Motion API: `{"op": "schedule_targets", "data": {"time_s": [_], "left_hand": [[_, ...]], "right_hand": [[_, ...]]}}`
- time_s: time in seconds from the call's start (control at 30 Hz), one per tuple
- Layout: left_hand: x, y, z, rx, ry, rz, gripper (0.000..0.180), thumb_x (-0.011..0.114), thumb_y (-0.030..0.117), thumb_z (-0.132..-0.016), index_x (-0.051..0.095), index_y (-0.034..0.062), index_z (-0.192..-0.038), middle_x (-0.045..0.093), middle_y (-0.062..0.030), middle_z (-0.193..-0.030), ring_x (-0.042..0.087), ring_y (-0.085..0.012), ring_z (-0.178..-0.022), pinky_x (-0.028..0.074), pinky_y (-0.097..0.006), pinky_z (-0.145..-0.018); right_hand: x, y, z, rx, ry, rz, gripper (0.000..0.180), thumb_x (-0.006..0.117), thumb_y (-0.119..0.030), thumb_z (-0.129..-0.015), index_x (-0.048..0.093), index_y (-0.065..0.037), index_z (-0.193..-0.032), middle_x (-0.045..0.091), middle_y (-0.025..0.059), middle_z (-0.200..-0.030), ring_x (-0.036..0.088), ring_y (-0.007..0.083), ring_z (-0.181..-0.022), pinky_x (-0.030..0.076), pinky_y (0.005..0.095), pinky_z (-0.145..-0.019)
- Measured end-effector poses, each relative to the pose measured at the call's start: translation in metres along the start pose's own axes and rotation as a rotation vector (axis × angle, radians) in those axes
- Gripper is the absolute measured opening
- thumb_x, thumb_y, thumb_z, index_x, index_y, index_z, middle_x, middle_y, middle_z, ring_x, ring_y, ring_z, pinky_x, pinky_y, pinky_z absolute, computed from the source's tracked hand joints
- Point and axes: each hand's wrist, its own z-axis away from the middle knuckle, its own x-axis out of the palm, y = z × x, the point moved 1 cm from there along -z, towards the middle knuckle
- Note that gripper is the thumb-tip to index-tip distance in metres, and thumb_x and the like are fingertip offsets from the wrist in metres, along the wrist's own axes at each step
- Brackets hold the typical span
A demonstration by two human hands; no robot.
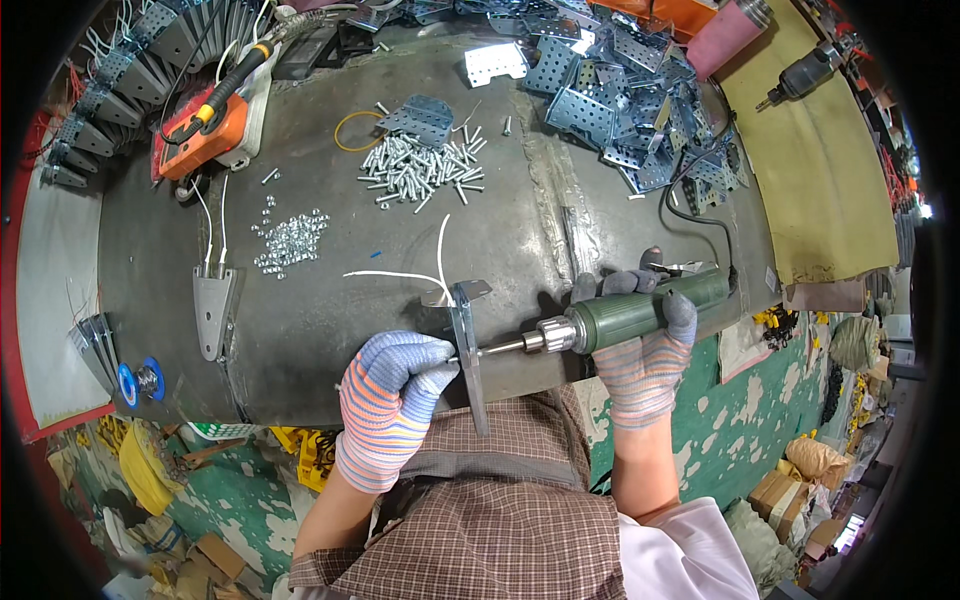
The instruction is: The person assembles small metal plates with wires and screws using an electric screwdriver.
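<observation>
My right hand (648, 365), in a striped glove with grey fingers, is wrapped round a green electric screwdriver (625, 318). The tool lies level, its bit pointing left and meeting a flat grey metal part (468, 365) that stands on edge. Two white wires (441, 262) and a perforated bracket (472, 290) are at the part's far end. On the part's left face, opposite the bit, my left hand (398, 395) is closed in a pinch. A thin metal end shows by its fingertips; the fingers hide most of what they grip.
Loose screws (415, 172) and small nuts (290, 242) lie in piles on the dark table (330, 310). A similar wired metal part (213, 310) rests left. Perforated brackets (585, 115) heap far right; an orange device (205, 135) stands far left. The screwdriver's cord (715, 222) loops right.
</observation>
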Motion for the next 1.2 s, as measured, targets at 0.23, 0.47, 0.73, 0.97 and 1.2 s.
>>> {"op": "schedule_targets", "data": {"time_s": [0.23, 0.47, 0.73, 0.97, 1.2], "left_hand": [[0.001, 0.001, 0.000, -0.003, -0.004, -0.012, 0.018, 0.072, -0.002, -0.077, 0.063, 0.0042, -0.091, 0.065, -0.0069, -0.088, 0.061, -0.0166, -0.078, 0.049, -0.027, -0.072], [0.010, 0.011, 0.010, -0.202, 0.112, 0.099, 0.013, 0.070, 0.003, -0.080, 0.063, 0.0038, -0.091, 0.066, -0.0087, -0.086, 0.063, -0.0214, -0.078, 0.050, -0.031, -0.072], [0.026, 0.007, 0.014, -0.082, 0.253, 0.029, 0.010, 0.067, 0.006, -0.082, 0.062, 0.0042, -0.090, 0.064, -0.0106, -0.087, 0.062, -0.0250, -0.078, 0.049, -0.034, -0.072], [0.028, 0.006, 0.024, -0.079, 0.225, 0.110, 0.023, 0.067, 0.009, -0.085, 0.055, 0.0044, -0.104, 0.063, -0.0111, -0.093, 0.062, -0.0231, -0.081, 0.050, -0.033, -0.073], [0.012, 0.017, 0.029, -0.543, -0.012, 0.578, 0.051, 0.068, 0.002, -0.084, 0.035, 0.0051, -0.123, 0.057, -0.0152, -0.117, 0.060, -0.0197, -0.103, 0.052, -0.031, -0.083]], "right_hand": [[0.003, 0.002, -0.001, -0.007, -0.019, -0.005, 0.040, 0.068, -0.008, -0.073, 0.059, -0.009, -0.112, 0.061, 0.0045, -0.088, 0.062, 0.0244, -0.092, 0.035, 0.0515, -0.106], [-0.002, 0.001, 0.000, -0.040, -0.046, 0.036, 0.049, 0.071, -0.016, -0.076, 0.055, -0.008, -0.122, 0.065, 0.0039, -0.091, 0.062, 0.0233, -0.091, 0.037, 0.0538, -0.103], [0.000, 0.004, 0.006, -0.073, -0.089, -0.007, 0.047, 0.070, -0.011, -0.073, 0.057, -0.012, -0.119, 0.060, 0.0028, -0.089, 0.060, 0.0229, -0.093, 0.032, 0.0527, -0.108], [0.002, 0.001, 0.011, -0.074, -0.124, 0.003, 0.058, 0.071, -0.014, -0.073, 0.052, -0.014, -0.128, 0.060, 0.0031, -0.090, 0.059, 0.0229, -0.093, 0.031, 0.0537, -0.108], [-0.013, -0.001, 0.001, -0.089, 0.004, 0.027, 0.059, 0.070, -0.013, -0.075, 0.050, -0.015, -0.130, 0.065, 0.0062, -0.092, 0.062, 0.0238, -0.092, 0.035, 0.0532, -0.107]]}}
